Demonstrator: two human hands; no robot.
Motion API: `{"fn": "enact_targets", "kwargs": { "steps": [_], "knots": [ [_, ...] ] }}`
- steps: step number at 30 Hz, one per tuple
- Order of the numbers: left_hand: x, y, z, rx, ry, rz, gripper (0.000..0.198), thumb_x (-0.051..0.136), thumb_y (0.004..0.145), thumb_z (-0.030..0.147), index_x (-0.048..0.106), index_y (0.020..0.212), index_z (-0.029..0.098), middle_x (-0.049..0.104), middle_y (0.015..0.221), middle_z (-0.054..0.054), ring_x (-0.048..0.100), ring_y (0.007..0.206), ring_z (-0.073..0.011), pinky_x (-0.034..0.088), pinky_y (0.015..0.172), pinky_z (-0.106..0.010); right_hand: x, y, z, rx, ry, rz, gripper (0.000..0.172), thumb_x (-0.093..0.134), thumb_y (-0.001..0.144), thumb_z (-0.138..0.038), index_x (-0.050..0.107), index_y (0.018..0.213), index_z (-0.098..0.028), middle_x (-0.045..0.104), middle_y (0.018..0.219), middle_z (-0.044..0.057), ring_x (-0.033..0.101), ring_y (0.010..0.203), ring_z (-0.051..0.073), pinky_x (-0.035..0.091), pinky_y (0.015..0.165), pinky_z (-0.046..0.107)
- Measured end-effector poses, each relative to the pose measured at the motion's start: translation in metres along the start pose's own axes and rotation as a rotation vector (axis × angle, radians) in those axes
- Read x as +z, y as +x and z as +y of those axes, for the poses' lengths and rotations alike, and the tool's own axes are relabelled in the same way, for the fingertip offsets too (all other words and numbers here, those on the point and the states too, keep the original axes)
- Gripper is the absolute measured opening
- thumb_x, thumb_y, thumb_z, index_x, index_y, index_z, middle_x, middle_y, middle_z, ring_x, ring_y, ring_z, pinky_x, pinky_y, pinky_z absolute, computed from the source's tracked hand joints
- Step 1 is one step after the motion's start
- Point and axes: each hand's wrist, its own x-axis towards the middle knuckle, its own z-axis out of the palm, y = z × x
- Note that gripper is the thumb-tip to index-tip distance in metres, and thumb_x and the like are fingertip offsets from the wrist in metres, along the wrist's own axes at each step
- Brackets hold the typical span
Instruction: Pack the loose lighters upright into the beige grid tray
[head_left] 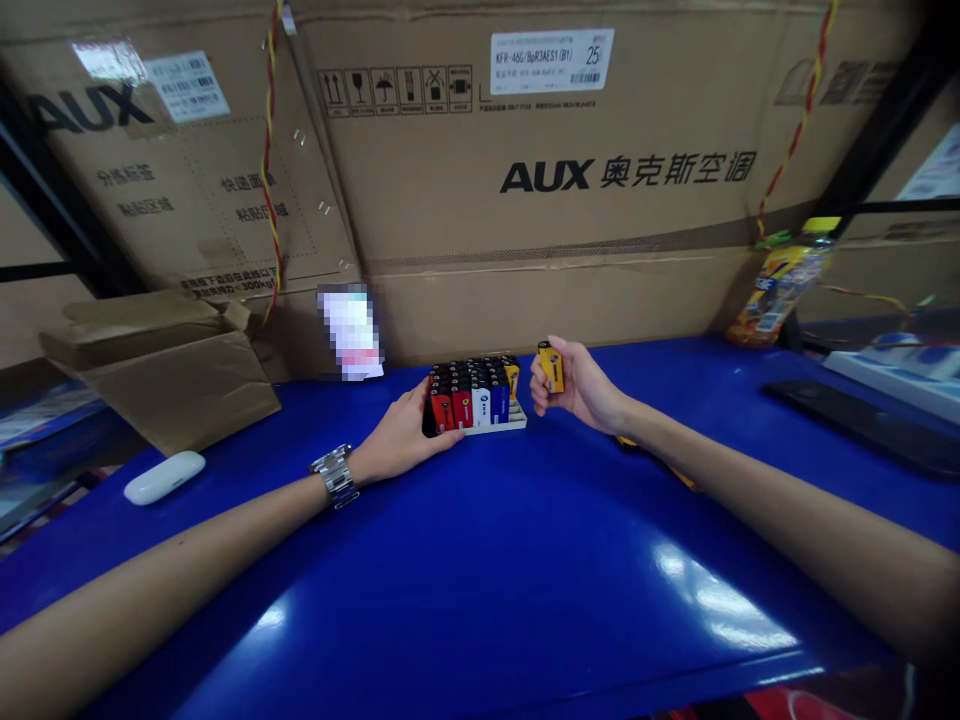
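Brown cardboard boxes [465, 200] printed "AUX" stand behind a glossy blue table [465, 590] in the head view, with twisted red-and-yellow cords [270, 170] hanging before them. Near the far edge of the table sits a white tray [517, 422] packed with upright lighters [463, 372]; its front row shows red, white and blue ones, and bare tray cells show at the front right. The left hand [399, 435], wearing a metal watch [336, 475] at the wrist, is spread wide against the tray's left end, its thumb along the front edge. Just right of the tray and apart from it, the right hand [581, 388] holds a yellow lighter [553, 370] upright between thumb and curled fingers. Yellow items [627, 441] lie partly hidden behind the right forearm. At the left are an opened carton [172, 375] and a white case [165, 477]; at the right, a tilted yellow-capped bottle [780, 290] and a flat black object [862, 425].
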Motion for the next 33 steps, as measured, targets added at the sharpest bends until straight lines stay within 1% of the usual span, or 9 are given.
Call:
{"fn": "enact_targets", "kwargs": {
  "steps": [2, 5, 7, 9, 13, 15, 20, 26, 33],
  "knots": [
    [0.0, 0.0, 0.0, -0.008, 0.009, 0.002, 0.068, 0.063, 0.074, 0.045, 0.037, 0.131, 0.018, 0.056, 0.124, -0.012, 0.056, 0.108, -0.0279, 0.043, 0.093, -0.044, 0.004, -0.001, -0.002, 0.066, 0.013, 0.024, 0.048, 0.033, 0.085, -0.058, 0.043, 0.057, -0.02, 0.037, 0.047, -0.003, 0.035, 0.041, 0.01, 0.037, 0.043, 0.027],
    [0.0, 0.0, 0.001, -0.012, 0.013, -0.006, 0.067, 0.062, 0.075, 0.044, 0.037, 0.131, 0.018, 0.055, 0.124, -0.012, 0.056, 0.108, -0.0284, 0.043, 0.093, -0.044, 0.008, -0.002, -0.003, 0.129, 0.004, 0.119, 0.051, 0.034, 0.083, -0.062, 0.037, 0.052, -0.021, 0.024, 0.041, -0.007, 0.02, 0.034, 0.007, 0.021, 0.032, 0.022],
    [-0.001, -0.001, 0.002, -0.018, 0.016, -0.015, 0.067, 0.061, 0.075, 0.044, 0.037, 0.131, 0.017, 0.055, 0.124, -0.013, 0.056, 0.108, -0.0292, 0.043, 0.092, -0.046, 0.01, -0.003, -0.004, 0.143, 0.002, 0.166, 0.05, 0.032, 0.083, -0.06, 0.033, 0.051, -0.022, 0.02, 0.039, -0.008, 0.014, 0.032, 0.006, 0.013, 0.031, 0.021],
    [-0.001, -0.001, 0.003, -0.019, 0.016, -0.016, 0.067, 0.061, 0.075, 0.044, 0.037, 0.132, 0.017, 0.055, 0.124, -0.013, 0.056, 0.108, -0.0294, 0.043, 0.092, -0.046, 0.011, -0.004, -0.005, 0.182, 0.006, 0.179, 0.048, 0.027, 0.084, -0.056, 0.031, 0.05, -0.022, 0.019, 0.037, -0.008, 0.011, 0.031, 0.006, 0.009, 0.03, 0.021],
    [-0.001, -0.001, 0.002, 0.004, 0.022, -0.003, 0.067, 0.062, 0.075, 0.042, 0.036, 0.132, 0.017, 0.053, 0.127, -0.013, 0.055, 0.11, -0.0287, 0.041, 0.095, -0.046, 0.017, -0.006, -0.007, 0.272, -0.004, 0.131, 0.046, 0.018, 0.084, -0.051, 0.031, 0.049, -0.023, 0.021, 0.034, -0.006, 0.012, 0.029, 0.006, 0.009, 0.029, 0.021],
    [0.0, -0.001, 0.002, 0.009, 0.023, -0.005, 0.067, 0.061, 0.075, 0.042, 0.036, 0.133, 0.017, 0.052, 0.128, -0.013, 0.054, 0.11, -0.0289, 0.041, 0.096, -0.046, 0.02, -0.007, -0.008, 0.252, -0.027, 0.112, 0.046, 0.019, 0.084, -0.05, 0.032, 0.049, -0.023, 0.022, 0.034, -0.006, 0.013, 0.029, 0.006, 0.011, 0.029, 0.021],
    [0.0, -0.001, 0.002, 0.001, 0.022, -0.007, 0.067, 0.061, 0.076, 0.044, 0.036, 0.132, 0.017, 0.054, 0.126, -0.013, 0.055, 0.11, -0.0291, 0.041, 0.095, -0.046, 0.023, -0.009, -0.008, 0.188, -0.087, 0.115, 0.049, 0.025, 0.083, -0.057, 0.031, 0.049, -0.023, 0.022, 0.035, -0.007, 0.013, 0.029, 0.006, 0.011, 0.029, 0.021],
    [0.0, 0.0, 0.001, 0.003, 0.019, -0.01, 0.069, 0.061, 0.075, 0.044, 0.035, 0.134, 0.018, 0.053, 0.126, -0.013, 0.054, 0.109, -0.0292, 0.041, 0.096, -0.047, 0.022, -0.009, -0.007, 0.174, -0.094, 0.075, 0.045, 0.017, 0.084, -0.044, 0.033, 0.047, -0.023, 0.023, 0.034, -0.005, 0.015, 0.029, 0.007, 0.012, 0.029, 0.022],
    [0.0, -0.001, 0.001, -0.005, 0.029, -0.013, 0.069, 0.061, 0.076, 0.043, 0.034, 0.134, 0.018, 0.052, 0.128, -0.012, 0.053, 0.11, -0.0285, 0.04, 0.096, -0.045, 0.02, -0.008, -0.005, 0.135, -0.115, 0.032, 0.046, 0.019, 0.083, -0.05, 0.031, 0.048, -0.024, 0.023, 0.034, -0.006, 0.016, 0.029, 0.007, 0.014, 0.03, 0.022]
  ]
}}
